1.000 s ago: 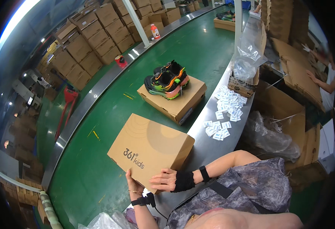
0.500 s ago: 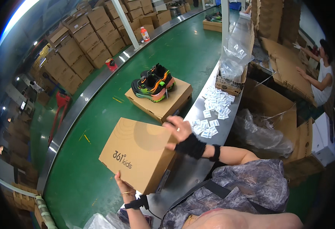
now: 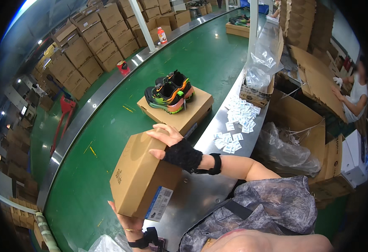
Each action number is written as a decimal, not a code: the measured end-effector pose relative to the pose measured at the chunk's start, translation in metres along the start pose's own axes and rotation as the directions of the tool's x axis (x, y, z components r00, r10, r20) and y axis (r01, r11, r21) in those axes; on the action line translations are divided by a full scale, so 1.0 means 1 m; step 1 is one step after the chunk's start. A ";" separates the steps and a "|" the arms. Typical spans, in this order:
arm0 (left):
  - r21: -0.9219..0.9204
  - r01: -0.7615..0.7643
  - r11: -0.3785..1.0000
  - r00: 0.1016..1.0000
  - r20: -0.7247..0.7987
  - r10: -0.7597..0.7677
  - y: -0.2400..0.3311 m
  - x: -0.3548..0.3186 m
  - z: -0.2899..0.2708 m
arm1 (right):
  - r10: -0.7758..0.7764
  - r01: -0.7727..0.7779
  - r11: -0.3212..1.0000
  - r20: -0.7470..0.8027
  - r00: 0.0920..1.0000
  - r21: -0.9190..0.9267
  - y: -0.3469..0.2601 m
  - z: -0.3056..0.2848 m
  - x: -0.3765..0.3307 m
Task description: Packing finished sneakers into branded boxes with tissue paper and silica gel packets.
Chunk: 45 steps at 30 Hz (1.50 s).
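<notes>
A closed brown shoebox is tilted up between my hands, over the near edge of the green belt. Its end with a blue and white label faces me. My left hand supports it from underneath, the fingers partly hidden behind the cardboard. At the top edge, my right hand, in a black fingerless wrist wrap, grips the box with fingers over the top and thumb on the near side. Just beyond, a pair of black, green and orange sneakers rests on another closed shoebox.
Small white packets lie scattered on the metal ledge to the right. Behind them stands a carton of clear plastic bags. A red bottle and red can sit along the far rail. A co-worker handles cardboard at right.
The shoebox has been tipped up and turned, bringing its labelled end into sight. My right hand has moved left onto its top edge, and my left hand has shifted left and down beneath it.
</notes>
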<state>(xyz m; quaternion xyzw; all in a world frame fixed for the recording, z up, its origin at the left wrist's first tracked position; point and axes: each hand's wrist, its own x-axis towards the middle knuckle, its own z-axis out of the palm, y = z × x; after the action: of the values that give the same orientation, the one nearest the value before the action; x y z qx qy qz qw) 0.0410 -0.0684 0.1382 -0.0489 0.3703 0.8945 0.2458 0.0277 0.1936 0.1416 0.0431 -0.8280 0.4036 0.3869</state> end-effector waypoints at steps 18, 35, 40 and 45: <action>-0.034 -0.008 0.999 0.987 -0.160 0.002 0.032 0.021 -0.021 | -0.039 0.026 0.995 -0.146 0.988 -0.092 -0.010 0.036 0.021; 0.021 0.030 0.999 0.988 -0.152 -0.026 0.042 0.022 -0.028 | -0.033 0.022 0.997 -0.151 0.988 -0.074 -0.014 0.047 0.023; 0.032 0.036 0.999 0.984 -0.178 -0.030 0.044 0.018 -0.026 | -0.042 0.029 0.997 -0.186 0.982 -0.069 -0.015 0.048 0.022; 0.043 0.047 0.998 0.987 -0.157 -0.040 0.046 0.016 -0.022 | -0.044 0.029 0.997 -0.213 0.976 -0.076 -0.017 0.048 0.020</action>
<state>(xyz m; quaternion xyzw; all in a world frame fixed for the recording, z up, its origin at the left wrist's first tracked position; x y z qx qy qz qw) 0.0033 -0.1052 0.1473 -0.1211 0.4079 0.8735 0.2366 -0.0089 0.1530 0.1484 0.0004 -0.7945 0.3684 0.4828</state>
